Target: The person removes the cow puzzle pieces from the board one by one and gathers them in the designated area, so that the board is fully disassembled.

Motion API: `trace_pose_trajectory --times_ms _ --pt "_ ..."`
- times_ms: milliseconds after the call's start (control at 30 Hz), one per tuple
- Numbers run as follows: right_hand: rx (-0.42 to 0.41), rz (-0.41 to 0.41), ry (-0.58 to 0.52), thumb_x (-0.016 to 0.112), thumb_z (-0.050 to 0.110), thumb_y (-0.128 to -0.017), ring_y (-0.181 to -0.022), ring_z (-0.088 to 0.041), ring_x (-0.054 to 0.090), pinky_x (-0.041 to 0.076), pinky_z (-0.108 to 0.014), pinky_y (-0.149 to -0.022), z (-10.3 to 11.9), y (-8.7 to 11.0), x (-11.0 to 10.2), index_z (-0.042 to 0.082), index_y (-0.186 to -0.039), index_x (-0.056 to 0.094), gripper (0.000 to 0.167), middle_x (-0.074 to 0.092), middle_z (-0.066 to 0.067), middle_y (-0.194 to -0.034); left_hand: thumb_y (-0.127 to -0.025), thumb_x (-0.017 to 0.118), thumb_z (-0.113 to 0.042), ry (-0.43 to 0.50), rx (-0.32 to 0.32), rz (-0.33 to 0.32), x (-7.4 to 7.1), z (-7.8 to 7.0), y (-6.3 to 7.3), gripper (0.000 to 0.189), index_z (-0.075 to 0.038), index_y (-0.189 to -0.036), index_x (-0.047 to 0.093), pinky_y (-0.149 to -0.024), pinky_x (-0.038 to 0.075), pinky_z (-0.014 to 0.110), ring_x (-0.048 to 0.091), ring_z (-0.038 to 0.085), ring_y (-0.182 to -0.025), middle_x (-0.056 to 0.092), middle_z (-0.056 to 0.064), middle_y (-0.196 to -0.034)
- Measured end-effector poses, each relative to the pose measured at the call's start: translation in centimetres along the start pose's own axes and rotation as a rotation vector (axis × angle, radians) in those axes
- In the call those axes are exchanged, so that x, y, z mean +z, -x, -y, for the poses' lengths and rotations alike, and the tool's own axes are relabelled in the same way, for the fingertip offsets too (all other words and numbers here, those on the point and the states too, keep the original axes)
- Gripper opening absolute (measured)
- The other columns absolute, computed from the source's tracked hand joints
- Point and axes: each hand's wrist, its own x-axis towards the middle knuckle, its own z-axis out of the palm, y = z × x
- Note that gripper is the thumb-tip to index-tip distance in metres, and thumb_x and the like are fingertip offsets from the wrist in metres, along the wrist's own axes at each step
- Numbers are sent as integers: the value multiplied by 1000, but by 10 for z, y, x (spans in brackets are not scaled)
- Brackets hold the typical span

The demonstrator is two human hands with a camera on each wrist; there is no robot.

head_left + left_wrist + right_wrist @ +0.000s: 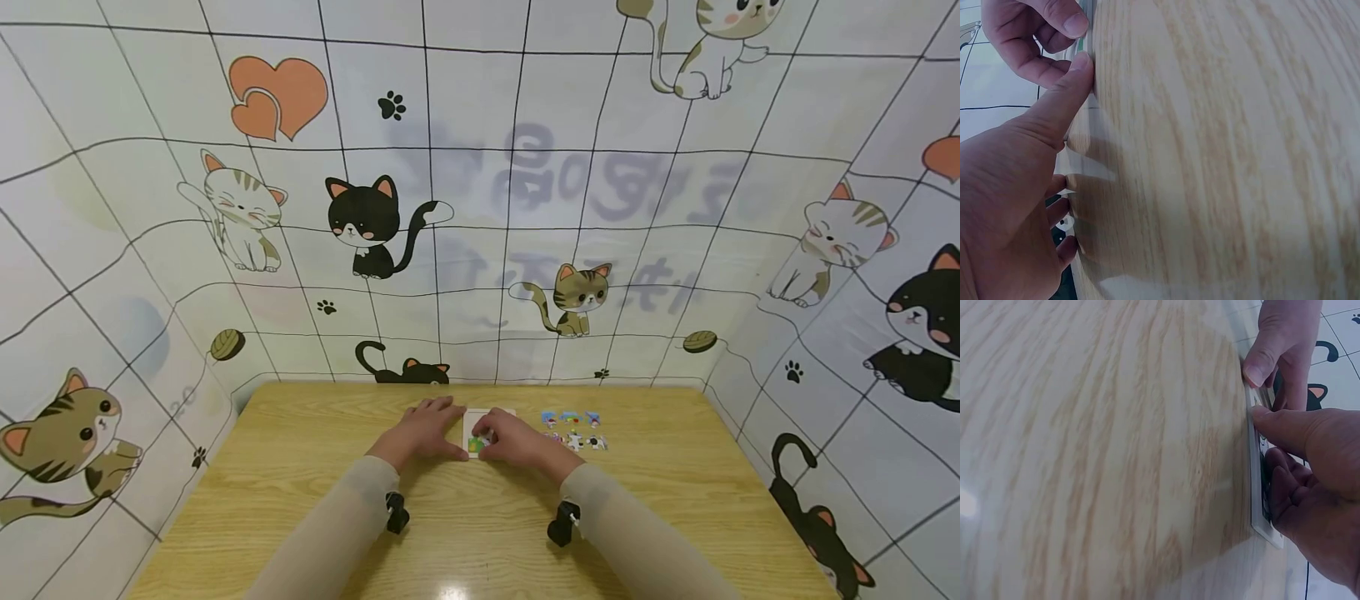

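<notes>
A small white-framed jigsaw board (472,420) lies flat on the wooden table between both hands. Green and yellow puzzle artwork (475,447) shows in its lower left part. My left hand (429,429) rests at the board's left side, fingers spread and thumb tip at the near left corner. From the right, my right hand (517,438) reaches over the board with fingers bent down onto it. Its thumb (1279,428) lies along the near edge of the frame in the right wrist view. I cannot tell whether a piece is pinched under those fingers, which hide much of the board.
Right of the board lie loose jigsaw pieces in two rows, a far row (571,418) and a near row (575,441) partly behind the right hand. The wooden tabletop (315,483) meets a cat-patterned cloth wall (480,250) at the back and sides.
</notes>
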Motion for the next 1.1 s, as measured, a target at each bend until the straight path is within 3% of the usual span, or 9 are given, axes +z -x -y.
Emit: trace_pose_trajectory --times_ms 300,633,833,1100 --pt "2 -6 -46 83 4 -99 -102 -26 64 55 -40 -89 1 -3 0 0 -128 67 33 64 -11 -120 -93 81 -68 19 14 -9 -2 1 2 99 -22 -172 44 -127 28 70 28 46 -164 30 14 -180" --pt "21 -45 -89 84 4 -98 -92 -15 61 54 -36 -82 -2 -5 5 6 -126 65 34 69 -4 -111 -94 81 -67 21 16 -8 -5 -2 5 97 -21 -172 44 -128 27 69 28 45 -164 30 15 -180" --pt "25 -68 -124 84 -1 -96 -92 -19 62 54 -36 -81 4 -2 4 3 -126 65 36 69 -9 -110 -94 81 -66 14 14 -8 -4 -2 4 97 -22 -172 44 -128 27 69 28 46 -163 30 15 -180" --pt "51 -87 -141 85 2 -97 -94 -17 64 56 -40 -84 5 -1 7 4 -125 68 32 70 -6 -110 -94 81 -66 29 9 -6 -2 -1 3 96 -22 -172 44 -128 26 69 27 45 -164 29 13 -180"
